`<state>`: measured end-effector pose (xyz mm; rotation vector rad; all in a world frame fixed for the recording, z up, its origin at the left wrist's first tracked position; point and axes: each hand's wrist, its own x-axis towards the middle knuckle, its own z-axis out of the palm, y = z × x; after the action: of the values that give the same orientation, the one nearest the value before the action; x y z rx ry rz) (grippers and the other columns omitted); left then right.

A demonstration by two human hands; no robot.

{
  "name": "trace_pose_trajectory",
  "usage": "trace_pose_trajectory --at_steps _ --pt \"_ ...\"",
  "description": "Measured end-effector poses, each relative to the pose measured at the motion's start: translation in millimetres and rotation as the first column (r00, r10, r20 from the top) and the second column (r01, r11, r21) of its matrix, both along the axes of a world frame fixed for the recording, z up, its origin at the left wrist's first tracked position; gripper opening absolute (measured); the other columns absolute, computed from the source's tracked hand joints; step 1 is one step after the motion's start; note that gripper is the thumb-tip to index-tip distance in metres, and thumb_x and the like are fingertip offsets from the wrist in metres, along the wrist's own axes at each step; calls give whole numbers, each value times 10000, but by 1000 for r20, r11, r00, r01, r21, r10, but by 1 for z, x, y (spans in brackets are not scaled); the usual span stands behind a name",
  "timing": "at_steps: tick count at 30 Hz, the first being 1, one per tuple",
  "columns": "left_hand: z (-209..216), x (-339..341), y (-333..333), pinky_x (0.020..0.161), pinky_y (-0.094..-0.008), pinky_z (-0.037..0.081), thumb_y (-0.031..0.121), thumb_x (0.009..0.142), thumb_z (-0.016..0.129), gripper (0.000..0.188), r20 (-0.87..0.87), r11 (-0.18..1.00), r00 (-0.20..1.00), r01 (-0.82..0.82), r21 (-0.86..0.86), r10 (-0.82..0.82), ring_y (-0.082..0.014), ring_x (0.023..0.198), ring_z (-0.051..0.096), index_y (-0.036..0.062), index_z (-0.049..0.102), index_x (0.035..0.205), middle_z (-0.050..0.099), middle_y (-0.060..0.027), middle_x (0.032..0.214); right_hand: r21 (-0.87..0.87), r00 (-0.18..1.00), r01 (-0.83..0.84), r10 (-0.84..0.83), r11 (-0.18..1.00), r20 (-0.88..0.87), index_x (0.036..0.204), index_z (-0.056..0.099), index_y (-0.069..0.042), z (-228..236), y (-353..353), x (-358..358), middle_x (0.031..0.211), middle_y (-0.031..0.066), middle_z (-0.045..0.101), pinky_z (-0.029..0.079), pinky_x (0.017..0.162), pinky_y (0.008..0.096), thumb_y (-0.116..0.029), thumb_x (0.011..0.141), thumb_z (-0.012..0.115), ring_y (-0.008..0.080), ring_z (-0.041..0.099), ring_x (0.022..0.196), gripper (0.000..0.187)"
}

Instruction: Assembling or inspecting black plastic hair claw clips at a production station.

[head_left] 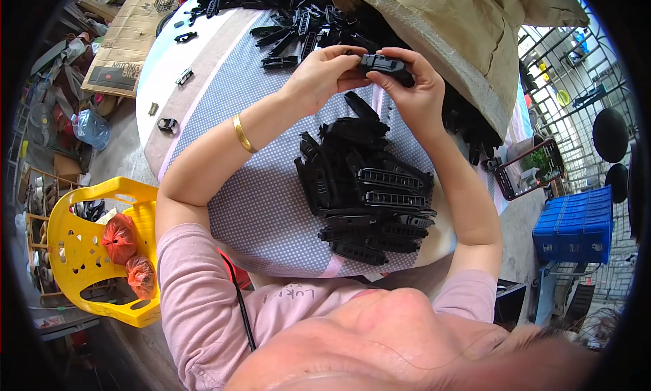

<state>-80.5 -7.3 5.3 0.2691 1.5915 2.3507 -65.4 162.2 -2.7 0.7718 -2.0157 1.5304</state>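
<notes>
Over the far middle of the table, both hands hold one small black plastic part (384,64). My left hand (329,74) pinches its left end with thumb and fingers; a gold bangle circles that wrist. My right hand (417,89) grips the right end, thumb below and fingers above. The fingers cover both ends of the part. Between my forearms lies a heap of long black plastic pieces (380,194), some with ladder-like slots. Beyond my hands spreads another pile of similar black pieces (305,28).
Several small clips (167,125) dot the left side of the cloth-covered table (251,140). A big brown paper sack (447,32) stands at the far right. A phone (531,169) is by the right edge. Around are a yellow chair (64,255) with red bags and blue crates (573,225).
</notes>
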Motion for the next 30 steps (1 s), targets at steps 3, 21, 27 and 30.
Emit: trace_pose_trajectory --at_steps 3,21,27,30 --pt "-4 -1 -4 874 -331 516 124 906 535 283 -26 968 989 147 201 -145 -226 929 625 -39 538 1138 597 -153 1029 37 998 66 -67 997 14 991 628 -13 1 3 2 932 53 655 487 777 234 -25 711 747 105 606 852 304" --pt "7 -8 -9 747 -198 488 64 806 664 288 -531 947 843 -92 -309 -91 -74 811 585 0 594 1078 628 -42 899 -52 981 -48 57 997 186 996 634 -14 -7 14 -10 882 105 652 493 711 284 -321 664 787 190 619 799 478" --pt "10 -3 -16 743 -206 489 23 775 672 295 -631 881 767 -211 -422 -119 -83 805 594 16 610 1064 639 -43 910 301 997 -7 -17 954 77 960 661 -31 6 13 -5 746 132 654 482 597 286 -328 681 764 211 625 628 420" --pt "18 2 -13 703 -184 456 36 783 659 310 -631 897 761 -162 -412 -152 -71 797 564 8 598 1086 622 -32 926 257 998 31 -42 966 37 917 676 -50 14 12 4 697 131 639 465 549 274 -258 702 748 204 618 583 307"
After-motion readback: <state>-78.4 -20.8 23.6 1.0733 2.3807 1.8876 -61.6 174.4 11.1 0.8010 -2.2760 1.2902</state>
